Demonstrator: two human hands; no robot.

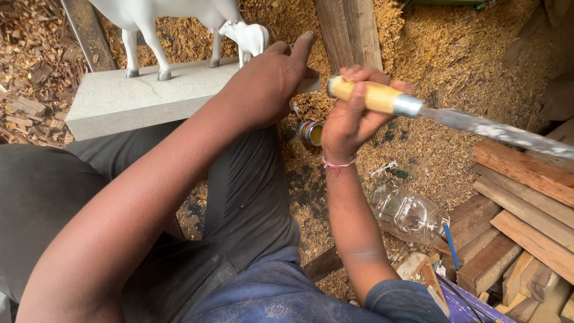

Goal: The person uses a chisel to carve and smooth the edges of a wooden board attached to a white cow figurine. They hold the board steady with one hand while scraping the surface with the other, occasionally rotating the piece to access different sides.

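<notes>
Right hand [350, 116] is wrapped tight around the yellow wooden handle of one long chisel [418, 110]: stiff, blade-heavy steel pointing right, so the handle looks like the safe spot to grab. Left hand [269, 84], fingers together, presses a small white piece I can't identify, near two white cow figures [179, 18] on one grey base [119, 98]; those look fragile.

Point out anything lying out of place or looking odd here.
A clear plastic bottle lies tipped on its side in the sawdust beside the stacked planks. A small tin sits open on the ground, below the right hand.
</notes>
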